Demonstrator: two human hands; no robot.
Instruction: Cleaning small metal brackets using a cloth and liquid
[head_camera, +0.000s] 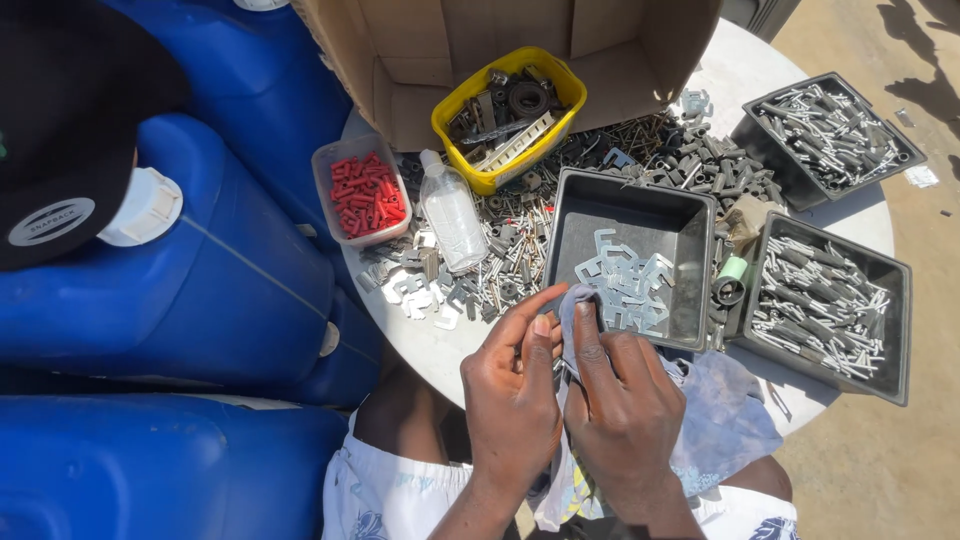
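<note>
Cloth (575, 300) sits pinched between both hands at the counter's (430, 345) near edge: left hand (512, 395) and right hand (625, 405) each closed on it, just below the black tray (690, 225) of flat metal brackets (625, 285). Red plugs (365, 195) fill a clear tub beyond.

Two hands are showing near the bottom edge, the left hand (512, 400) and the right hand (622, 410). Three black trays are sitting on the round table (440, 350): one near tray (600, 205) in the middle, one right tray (895, 330) and one far tray (745, 125). One yellow tub (455, 105), one clear tub of red pieces (325, 160), one clear bottle (450, 212) and one cardboard box (400, 40) are standing farther off. Three blue jerrycans are lying at the left: (220, 280), (260, 80), (150, 470). The loose metal pieces are lying too many to count.
</note>
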